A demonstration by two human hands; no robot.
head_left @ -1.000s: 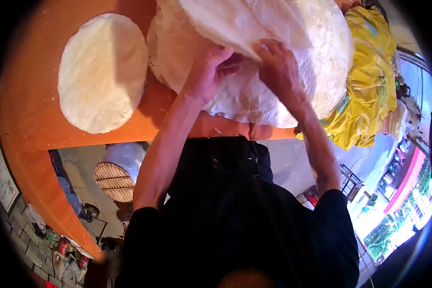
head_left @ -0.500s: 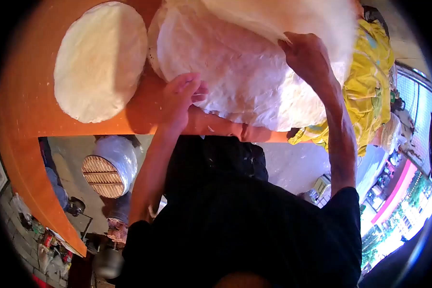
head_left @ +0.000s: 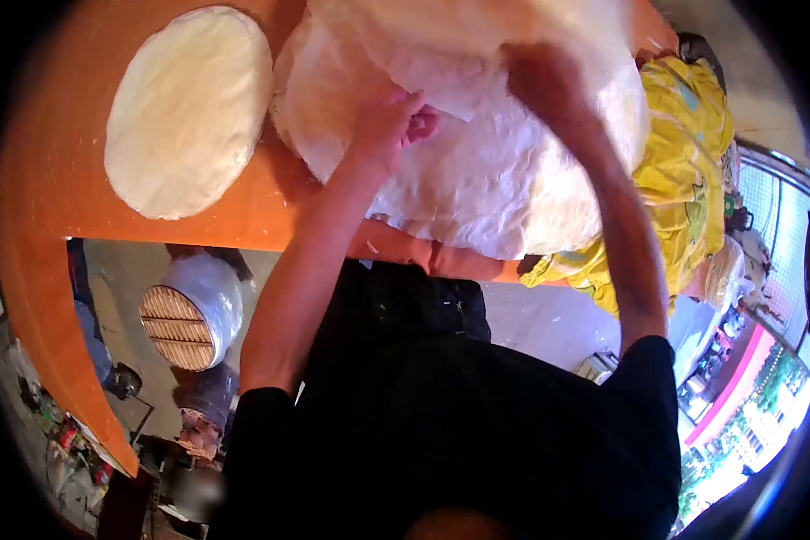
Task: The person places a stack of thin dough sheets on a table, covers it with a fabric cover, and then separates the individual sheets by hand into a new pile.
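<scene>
Large, thin round dough sheets lie stacked on an orange table, the topmost part raised and blurred. My right hand, smeared by motion, is closed at the lifted edge of the top dough sheet. Over the left part of the stack, my left hand has its fingers curled in, close to a sheet's edge. Whatever those fingers hold, if anything, is hidden. A separate pale oval dough sheet lies flat to the left.
A yellow patterned cloth is bunched at the right end of the orange table. Below the table's front edge stands a plastic-wrapped round thing with a slatted end. Assorted clutter lies at lower left.
My left hand has moved up and right, farther over the stack. My right hand has shifted slightly left and up, and the raised sheet has moved with it.
</scene>
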